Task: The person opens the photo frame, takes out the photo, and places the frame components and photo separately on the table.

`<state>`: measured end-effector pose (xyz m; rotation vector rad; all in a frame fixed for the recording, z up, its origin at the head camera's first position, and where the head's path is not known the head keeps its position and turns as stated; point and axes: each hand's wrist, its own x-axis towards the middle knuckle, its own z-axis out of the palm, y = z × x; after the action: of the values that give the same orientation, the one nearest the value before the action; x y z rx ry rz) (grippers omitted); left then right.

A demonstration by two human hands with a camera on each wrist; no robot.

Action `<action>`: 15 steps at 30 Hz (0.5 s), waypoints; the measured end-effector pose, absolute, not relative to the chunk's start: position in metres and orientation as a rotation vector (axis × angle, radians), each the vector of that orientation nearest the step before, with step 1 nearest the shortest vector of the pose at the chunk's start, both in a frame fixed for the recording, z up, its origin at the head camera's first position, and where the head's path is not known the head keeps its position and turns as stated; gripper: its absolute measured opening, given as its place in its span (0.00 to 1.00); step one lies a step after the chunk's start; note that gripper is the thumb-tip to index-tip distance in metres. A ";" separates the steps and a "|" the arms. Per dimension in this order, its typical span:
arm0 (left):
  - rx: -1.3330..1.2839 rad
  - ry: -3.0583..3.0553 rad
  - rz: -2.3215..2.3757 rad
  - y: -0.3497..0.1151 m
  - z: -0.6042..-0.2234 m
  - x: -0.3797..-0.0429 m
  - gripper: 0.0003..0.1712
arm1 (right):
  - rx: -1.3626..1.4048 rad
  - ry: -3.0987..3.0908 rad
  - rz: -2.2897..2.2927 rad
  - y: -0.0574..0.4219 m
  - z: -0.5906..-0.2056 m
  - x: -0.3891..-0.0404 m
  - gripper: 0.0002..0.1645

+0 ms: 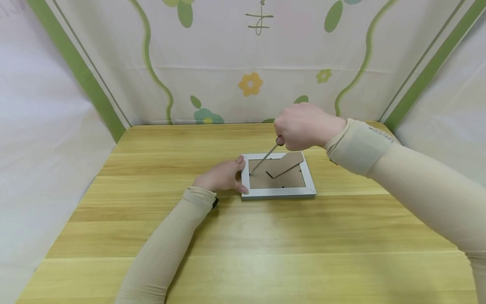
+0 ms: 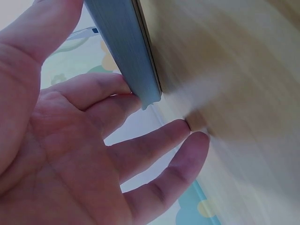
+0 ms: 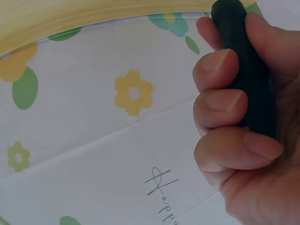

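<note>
A white picture frame lies face down on the wooden table, its brown backing board showing, held at the rim by small black tabs. A brown stand flap slants across the board. My left hand holds the left side, thumb on the near corner and index finger toward the far one; in the left wrist view the other fingers spread past the frame's edge. My right hand grips the dark handle of a screwdriver, fingers curled round it. Its slanting shaft ends at the left tab.
The wooden table runs back to a white patterned cloth with flowers and green lines. White cloth walls with green stripes stand on the left and right.
</note>
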<state>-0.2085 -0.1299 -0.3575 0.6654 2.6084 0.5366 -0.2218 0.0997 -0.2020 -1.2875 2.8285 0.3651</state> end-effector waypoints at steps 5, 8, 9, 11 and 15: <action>0.667 2.611 0.535 -0.130 -0.358 -0.210 0.60 | -1.233 2.799 0.426 0.089 -0.196 -0.224 0.19; 0.669 2.609 0.540 -0.130 -0.357 -0.209 0.61 | -1.220 2.780 0.463 0.085 -0.194 -0.225 0.19; 0.671 2.609 0.542 -0.130 -0.357 -0.209 0.61 | -1.216 2.773 0.474 0.083 -0.193 -0.225 0.19; 0.676 2.612 0.542 -0.130 -0.357 -0.209 0.61 | -1.208 2.763 0.497 0.079 -0.191 -0.225 0.17; 0.687 2.613 0.550 -0.129 -0.357 -0.209 0.61 | -1.185 2.742 0.526 0.071 -0.187 -0.225 0.14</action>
<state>-0.2088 -0.1292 -0.3570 0.6873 2.6133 0.5498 -0.2247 0.0709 -0.1873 -1.1849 2.7422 0.5263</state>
